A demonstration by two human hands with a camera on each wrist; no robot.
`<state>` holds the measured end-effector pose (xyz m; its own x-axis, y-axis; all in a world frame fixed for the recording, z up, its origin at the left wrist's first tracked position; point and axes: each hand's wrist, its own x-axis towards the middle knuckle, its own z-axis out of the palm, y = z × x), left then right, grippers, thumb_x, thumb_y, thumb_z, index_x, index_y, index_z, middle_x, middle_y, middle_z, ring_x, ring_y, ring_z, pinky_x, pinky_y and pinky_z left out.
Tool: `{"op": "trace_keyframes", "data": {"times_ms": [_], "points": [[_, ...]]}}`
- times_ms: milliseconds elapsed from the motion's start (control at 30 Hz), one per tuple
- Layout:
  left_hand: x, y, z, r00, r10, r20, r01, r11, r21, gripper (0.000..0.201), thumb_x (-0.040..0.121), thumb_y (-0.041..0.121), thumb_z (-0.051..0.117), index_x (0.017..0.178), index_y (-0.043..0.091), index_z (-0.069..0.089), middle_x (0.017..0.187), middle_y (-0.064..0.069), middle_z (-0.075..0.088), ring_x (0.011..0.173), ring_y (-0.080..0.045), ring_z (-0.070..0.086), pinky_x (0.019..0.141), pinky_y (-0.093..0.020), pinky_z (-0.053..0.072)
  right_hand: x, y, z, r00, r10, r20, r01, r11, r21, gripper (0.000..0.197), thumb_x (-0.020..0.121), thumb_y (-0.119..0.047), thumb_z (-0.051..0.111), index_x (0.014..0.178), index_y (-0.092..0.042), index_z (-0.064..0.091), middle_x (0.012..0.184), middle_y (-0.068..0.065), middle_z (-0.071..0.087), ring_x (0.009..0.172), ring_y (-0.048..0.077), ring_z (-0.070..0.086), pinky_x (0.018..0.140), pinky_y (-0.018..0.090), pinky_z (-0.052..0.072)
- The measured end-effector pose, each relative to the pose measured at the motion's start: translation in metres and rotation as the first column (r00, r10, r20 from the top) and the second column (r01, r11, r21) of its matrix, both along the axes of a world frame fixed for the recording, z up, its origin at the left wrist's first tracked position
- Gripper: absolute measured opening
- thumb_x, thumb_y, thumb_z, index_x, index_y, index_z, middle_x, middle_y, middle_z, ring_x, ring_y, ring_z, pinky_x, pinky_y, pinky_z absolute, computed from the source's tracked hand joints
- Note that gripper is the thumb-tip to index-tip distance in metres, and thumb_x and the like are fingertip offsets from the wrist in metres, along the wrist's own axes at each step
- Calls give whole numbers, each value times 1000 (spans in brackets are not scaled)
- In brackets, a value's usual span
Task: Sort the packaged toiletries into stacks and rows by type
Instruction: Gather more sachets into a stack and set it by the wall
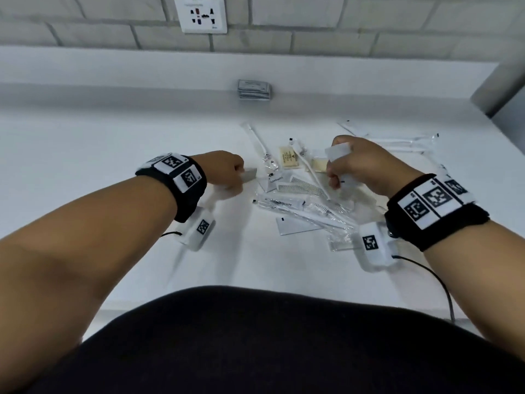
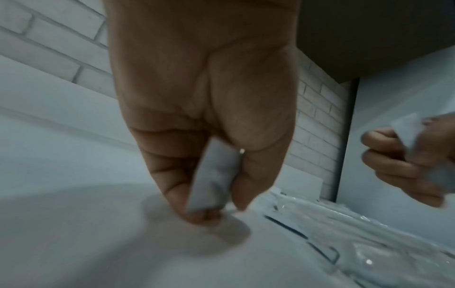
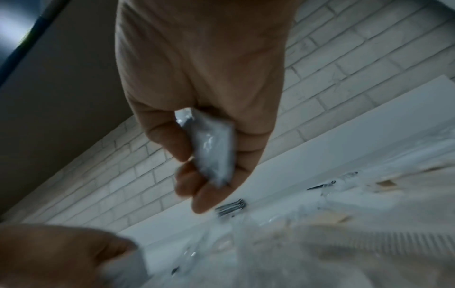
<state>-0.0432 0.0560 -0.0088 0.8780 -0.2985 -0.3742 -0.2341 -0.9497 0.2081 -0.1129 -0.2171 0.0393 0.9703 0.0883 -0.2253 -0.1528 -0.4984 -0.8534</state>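
A loose pile of packaged toiletries (image 1: 301, 194) lies on the white counter (image 1: 113, 143): wrapped toothbrushes, a comb (image 1: 302, 187), toothpaste sachets and tan soap packets (image 1: 289, 157). My left hand (image 1: 227, 173) hovers left of the pile and pinches a flat white packet (image 2: 214, 175) between thumb and fingers. My right hand (image 1: 345, 163) is over the pile's right side, fingers curled round a white sachet (image 3: 211, 150), its top end sticking out (image 1: 338, 151). A small stack of grey sachets (image 1: 254, 89) sits at the back by the ledge.
More wrapped toothbrushes (image 1: 397, 140) lie at the far right of the counter. A raised ledge and brick wall with a socket plate (image 1: 200, 14) close the back. The counter drops off at the right edge (image 1: 494, 115). A thin black cable (image 1: 431, 277) trails from my right wrist.
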Motion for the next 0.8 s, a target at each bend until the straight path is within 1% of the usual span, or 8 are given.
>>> {"op": "trace_keyframes", "data": {"times_ms": [67,133,200,300,400,533,700,800], "points": [[3,0,1,996,89,-32,-93,982,-162,17,75,14,61,73,17,44,82,-5,68,80,-29,64,71,-36,51,-15,9,-5,989,134,-68,-140,987,-77,24,78,7,52,77,-17,54,67,10,55,57,25,55,62,36,49],[3,-5,2,990,122,-77,-139,948,-286,12,80,11,57,84,17,48,90,-8,73,77,-28,68,73,-36,55,-31,22,-8,933,326,-149,-354,906,-233,26,84,-2,51,93,-24,63,76,-5,58,64,13,54,65,29,45],[4,-15,1,994,91,-56,-103,959,-263,13,87,17,58,98,19,52,97,-4,70,78,-22,61,69,-29,47,-43,33,-15,861,460,-217,-507,741,-441,22,91,-21,55,110,-30,64,96,-15,61,86,7,57,76,27,44],[1,-37,3,999,-42,35,46,988,-149,23,88,41,60,94,18,57,89,2,61,84,-19,55,71,-27,38,-49,40,-26,842,486,-235,-493,517,-700,40,89,-36,60,127,-30,57,119,-5,57,110,18,55,91,33,46],[-1,-56,1,996,-51,77,62,988,-145,41,80,44,69,103,11,60,97,-5,61,88,-22,56,75,-30,40,-50,38,-31,885,422,-195,-405,495,-769,49,85,-39,62,132,-32,50,124,-1,51,113,23,54,91,39,48],[-1,-70,-4,995,-19,99,32,990,-138,67,73,43,78,121,11,46,112,-5,59,95,-23,56,76,-31,43,-51,43,-36,899,391,-194,-378,474,-795,55,80,-43,69,128,-26,49,121,0,49,105,26,56,82,38,50],[0,-76,1,998,31,49,-29,998,-50,73,75,37,78,127,3,39,110,-10,61,95,-26,62,74,-32,50,-51,48,-37,892,417,-177,-387,500,-774,56,78,-27,75,127,-21,49,123,1,45,101,29,57,78,38,50],[2,-69,3,999,47,-16,-47,999,-20,57,75,37,78,112,-1,56,94,-15,67,87,-29,66,67,-31,47,-47,52,-36,873,438,-216,-438,506,-743,58,75,-16,75,126,-21,49,123,1,46,104,29,57,82,44,51]]}}
